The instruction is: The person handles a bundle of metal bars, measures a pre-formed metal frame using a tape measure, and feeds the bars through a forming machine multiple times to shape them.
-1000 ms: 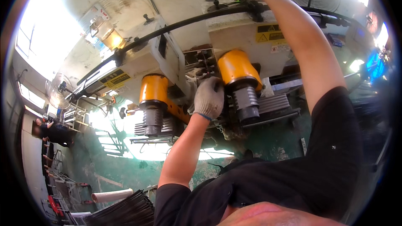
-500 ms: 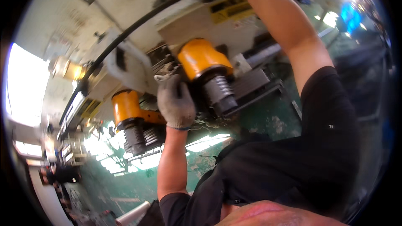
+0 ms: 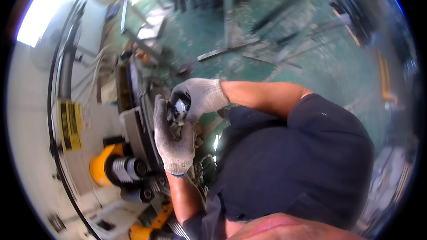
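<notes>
head view | right hand (image 3: 199, 99) curls its fingers around a small grey-and-black part (image 3: 180, 110) | left hand (image 3: 174, 144) cups just beside the part, thumb apart; cannot tell whether it grips | part lies between both hands, nearer the right; long axis unclear

Left of the frame's centre, the left hand (image 3: 173, 144) is below and left of the right hand (image 3: 200, 98), with a part (image 3: 180, 109) between them, within the right hand's fingers. A rod (image 3: 54, 106) runs down the far left; a label (image 3: 70, 125) is just right of it. Below and right of the label is a cylinder (image 3: 118, 169), left of the left hand. Above the hands, a metal bar (image 3: 229, 49) crosses the floor (image 3: 200, 31). The person's torso (image 3: 289, 160) occupies the lower right.
</notes>
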Motion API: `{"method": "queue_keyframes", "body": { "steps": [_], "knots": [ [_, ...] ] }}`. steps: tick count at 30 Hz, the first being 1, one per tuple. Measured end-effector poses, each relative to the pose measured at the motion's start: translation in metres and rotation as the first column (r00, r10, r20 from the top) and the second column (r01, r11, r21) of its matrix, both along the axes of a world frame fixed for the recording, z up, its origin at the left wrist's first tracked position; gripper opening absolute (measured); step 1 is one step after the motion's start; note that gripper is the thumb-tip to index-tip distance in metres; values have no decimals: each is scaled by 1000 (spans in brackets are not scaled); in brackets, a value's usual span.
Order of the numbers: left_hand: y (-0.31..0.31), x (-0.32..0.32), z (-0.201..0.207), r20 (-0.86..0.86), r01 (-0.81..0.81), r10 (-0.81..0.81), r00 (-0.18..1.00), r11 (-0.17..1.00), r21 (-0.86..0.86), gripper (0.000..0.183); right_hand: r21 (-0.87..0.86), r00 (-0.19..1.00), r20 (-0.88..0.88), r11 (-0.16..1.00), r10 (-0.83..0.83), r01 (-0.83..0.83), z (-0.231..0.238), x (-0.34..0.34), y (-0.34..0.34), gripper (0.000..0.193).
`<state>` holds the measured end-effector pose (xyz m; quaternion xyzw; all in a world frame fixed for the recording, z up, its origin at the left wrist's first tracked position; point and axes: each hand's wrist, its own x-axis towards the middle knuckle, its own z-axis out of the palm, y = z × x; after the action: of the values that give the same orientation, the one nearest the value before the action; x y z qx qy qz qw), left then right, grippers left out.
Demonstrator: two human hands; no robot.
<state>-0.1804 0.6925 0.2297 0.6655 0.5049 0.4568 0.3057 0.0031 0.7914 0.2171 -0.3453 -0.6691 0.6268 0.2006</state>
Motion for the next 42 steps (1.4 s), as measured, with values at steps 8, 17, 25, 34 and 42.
{"method": "queue_keyframes", "body": {
  "steps": [8, 17, 25, 34, 42],
  "knots": [
    [12, 103, -27, 94, 346, -333, 938, 902, -259, 71, 167, 969, 101, 964, -225, 206, -18, 124, -51, 62],
    [19, 272, -50, 47, 257, -258, 965, 896, -361, 51, 137, 882, 130, 890, -452, 436, -59, 270, -72, 52],
    [38, 446, -60, 24, 333, -394, 919, 740, -584, 57, -218, 758, 20, 737, -651, 639, -77, 453, -96, 30],
    [107, 531, -57, -178, 329, -454, 873, 818, -472, 17, -183, 166, -376, 249, -912, 951, -27, 664, -115, 17],
    [164, 573, -63, -98, 425, -496, 863, 816, -391, 19, -588, -463, -267, -237, -845, 773, -62, 862, -20, 36]
  ]
}}
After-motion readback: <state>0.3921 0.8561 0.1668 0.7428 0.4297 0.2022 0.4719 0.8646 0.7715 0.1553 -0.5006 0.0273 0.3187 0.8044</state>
